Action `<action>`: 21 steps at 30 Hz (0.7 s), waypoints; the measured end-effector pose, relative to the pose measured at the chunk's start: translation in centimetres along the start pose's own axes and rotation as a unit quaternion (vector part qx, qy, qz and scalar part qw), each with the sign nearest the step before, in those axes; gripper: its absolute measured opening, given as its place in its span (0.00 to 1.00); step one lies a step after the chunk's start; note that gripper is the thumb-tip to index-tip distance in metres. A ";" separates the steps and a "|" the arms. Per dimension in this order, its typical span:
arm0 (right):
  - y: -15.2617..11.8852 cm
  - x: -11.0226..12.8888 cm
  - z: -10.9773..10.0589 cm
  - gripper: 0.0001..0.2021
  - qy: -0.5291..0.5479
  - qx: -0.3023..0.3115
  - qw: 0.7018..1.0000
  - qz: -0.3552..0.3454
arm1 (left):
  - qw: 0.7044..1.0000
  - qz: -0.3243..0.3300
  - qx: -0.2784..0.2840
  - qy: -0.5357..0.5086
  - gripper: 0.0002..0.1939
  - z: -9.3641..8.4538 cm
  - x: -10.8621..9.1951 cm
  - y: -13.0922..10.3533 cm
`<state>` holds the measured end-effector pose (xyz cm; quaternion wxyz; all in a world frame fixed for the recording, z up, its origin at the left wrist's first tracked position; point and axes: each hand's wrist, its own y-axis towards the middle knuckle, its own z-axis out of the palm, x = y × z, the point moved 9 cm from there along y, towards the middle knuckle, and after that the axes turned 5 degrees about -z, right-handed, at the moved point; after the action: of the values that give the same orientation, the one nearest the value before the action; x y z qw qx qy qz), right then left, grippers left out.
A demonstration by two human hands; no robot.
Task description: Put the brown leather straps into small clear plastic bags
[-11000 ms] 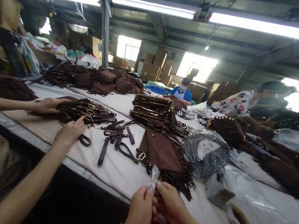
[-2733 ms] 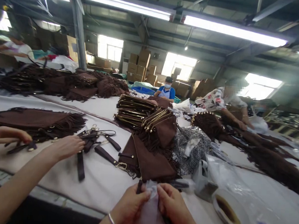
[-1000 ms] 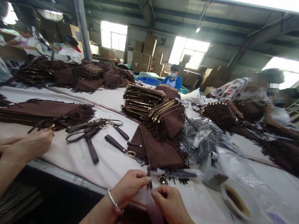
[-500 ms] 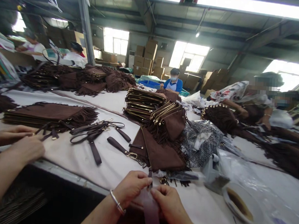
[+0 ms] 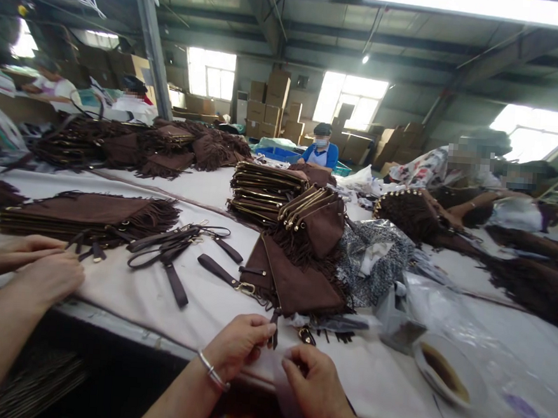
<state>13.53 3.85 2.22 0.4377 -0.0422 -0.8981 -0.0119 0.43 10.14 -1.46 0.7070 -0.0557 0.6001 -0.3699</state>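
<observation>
My left hand [image 5: 238, 343], with a silver bangle at the wrist, pinches a dark brown leather zipper pull [image 5: 274, 336] between thumb and finger. That pull hangs from the near corner of a brown fringed pouch [image 5: 297, 280] lying on the table. Just to the right, my right hand [image 5: 317, 380] has its fingers curled together on a thin, pale translucent strip [image 5: 285, 391]. The strip hangs down, apart from the pull. Beside the pouch lies a wrist strap [image 5: 220, 272] with a gold clasp.
Stacked brown pouches [image 5: 265, 192] stand behind. Loose dark straps [image 5: 171, 252] lie left of centre. A co-worker's hands [image 5: 49, 276] work at far left by another pouch stack [image 5: 78, 211]. At right are a grey tape dispenser [image 5: 398, 322], a tape roll [image 5: 444, 372] and clear plastic [image 5: 484, 338].
My right hand has drawn the translucent strip away from the zipper pull, and the pull's end now shows. My left hand has shifted slightly left, still pinching the pull.
</observation>
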 end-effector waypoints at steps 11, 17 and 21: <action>-0.4 0.5 -0.3 0.08 -0.042 -0.011 0.998 -0.053 | 1.000 0.006 -0.014 0.024 0.20 0.4 -0.2 -0.2; -0.3 0.9 -0.2 0.08 -0.047 -0.011 0.995 -0.086 | 1.000 -0.007 -0.010 -0.027 0.22 1.2 0.1 0.0; 0.0 0.0 -0.2 0.08 -0.012 -0.003 1.000 -0.028 | 1.000 -0.005 -0.011 -0.017 0.22 1.5 0.3 0.1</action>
<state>13.67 3.85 2.34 0.4257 -0.0185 -0.9043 -0.0269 1.84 9.48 -1.33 0.7150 -0.0726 0.5914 -0.3658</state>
